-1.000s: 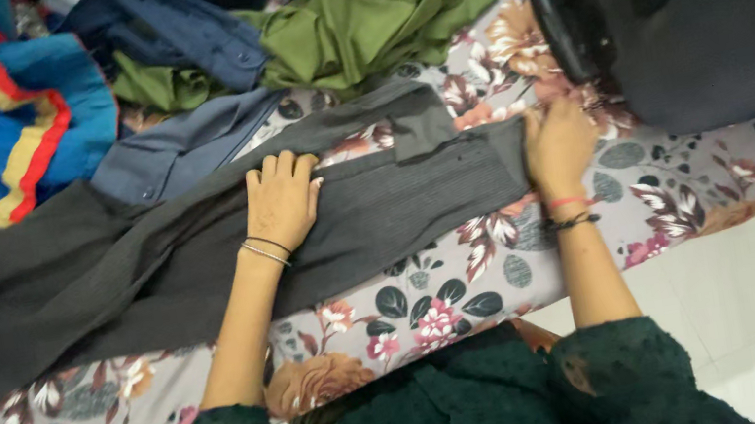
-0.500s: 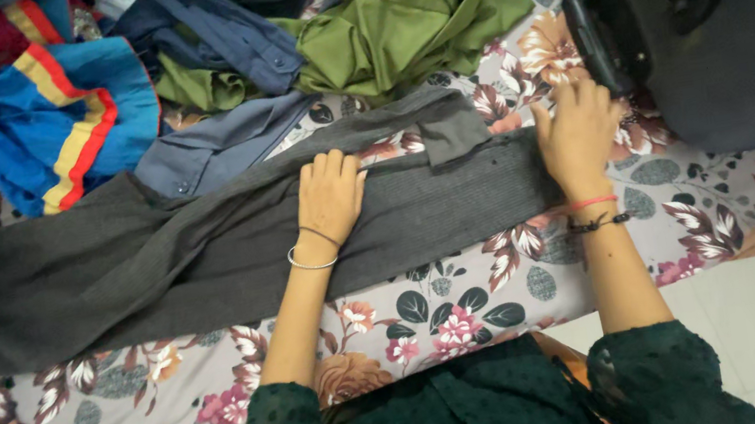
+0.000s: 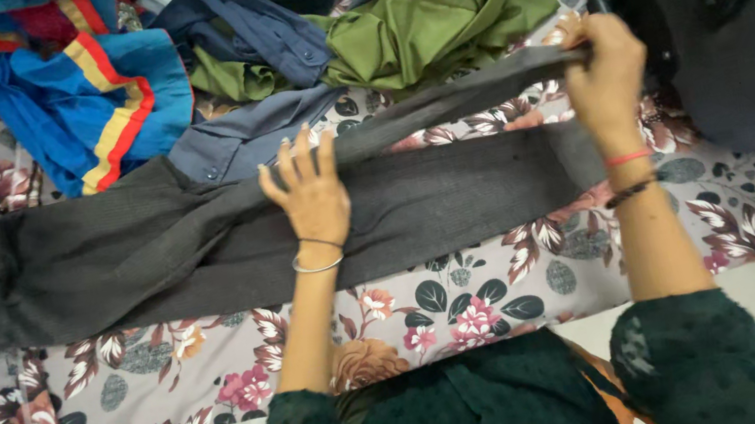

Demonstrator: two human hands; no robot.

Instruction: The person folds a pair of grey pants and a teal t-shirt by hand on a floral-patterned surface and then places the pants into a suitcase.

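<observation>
Right hand [image 3: 603, 68] pinches the grey trousers' [image 3: 153, 245] far leg end; left hand [image 3: 310, 192], fingers spread, presses flat beside it — keep tension even.

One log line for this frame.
left hand: flat on grey trousers | right hand: pinching trouser leg end, lifted | floral sheet under
</observation>
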